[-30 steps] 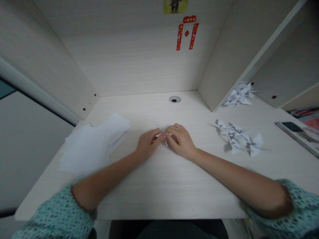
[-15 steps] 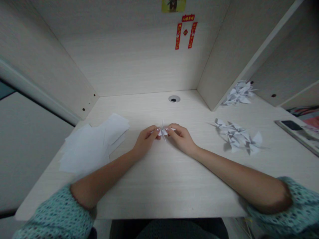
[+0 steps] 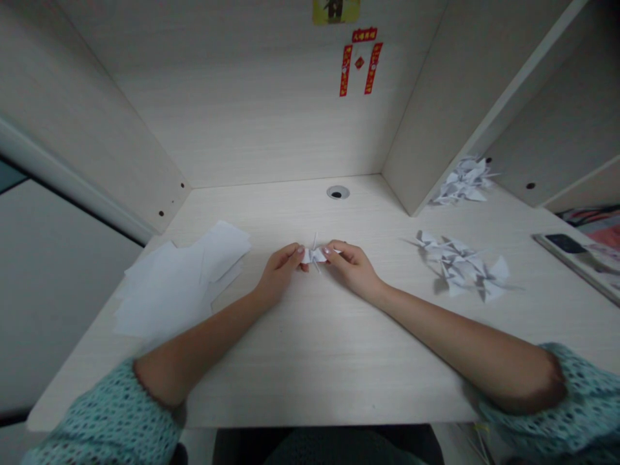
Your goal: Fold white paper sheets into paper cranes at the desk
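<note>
My left hand [image 3: 279, 274] and right hand [image 3: 352, 269] are close together, their fingertips pinching a small white paper crane [image 3: 314, 256] between them, just above the counter [image 3: 310, 361]. A light, even pinch from both sides suits here, so the thin folds don't crush. Left of my left hand lie loose paper sheets [image 3: 179, 284]. Right of my right hand sits a heap of cranes [image 3: 458, 265], and farther out, beyond it, a second heap [image 3: 464, 182] lies by the wall panel [image 3: 416, 116].
</note>
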Demonstrator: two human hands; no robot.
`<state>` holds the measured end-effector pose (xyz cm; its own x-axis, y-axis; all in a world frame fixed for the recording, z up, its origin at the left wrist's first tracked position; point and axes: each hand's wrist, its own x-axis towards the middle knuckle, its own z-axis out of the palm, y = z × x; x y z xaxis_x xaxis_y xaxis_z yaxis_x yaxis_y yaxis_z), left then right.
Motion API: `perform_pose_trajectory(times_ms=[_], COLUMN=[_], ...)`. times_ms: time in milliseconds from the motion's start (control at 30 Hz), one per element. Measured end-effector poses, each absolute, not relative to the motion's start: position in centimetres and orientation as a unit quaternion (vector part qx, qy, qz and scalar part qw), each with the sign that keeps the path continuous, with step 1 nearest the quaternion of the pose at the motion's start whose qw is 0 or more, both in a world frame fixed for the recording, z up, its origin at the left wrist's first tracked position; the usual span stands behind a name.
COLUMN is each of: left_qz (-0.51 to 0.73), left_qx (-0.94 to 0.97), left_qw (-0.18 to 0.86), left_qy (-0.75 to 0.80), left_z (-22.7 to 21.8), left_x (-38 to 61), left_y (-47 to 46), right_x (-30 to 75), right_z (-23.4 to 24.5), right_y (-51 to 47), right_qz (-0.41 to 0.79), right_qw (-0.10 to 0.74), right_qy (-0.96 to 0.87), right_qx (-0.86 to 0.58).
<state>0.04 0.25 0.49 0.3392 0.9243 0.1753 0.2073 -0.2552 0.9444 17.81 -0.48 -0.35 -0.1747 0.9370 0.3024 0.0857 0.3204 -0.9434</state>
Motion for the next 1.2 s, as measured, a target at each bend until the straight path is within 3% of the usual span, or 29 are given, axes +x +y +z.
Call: perform_pose_trajectory(times_ms=[1200], left_qz=[0.424], left_qx=[0.653], left_qw=[0.496], left_qy=[0.385], left_z=[0.63], left_x=[0.11], left_y=[0.04], right_x=[18.0], right_z=[-0.72], right_y=[-0.6], right_qz=[0.465], right_qw=[0.505], right_qy=[-0.624], right_qx=[-0.373])
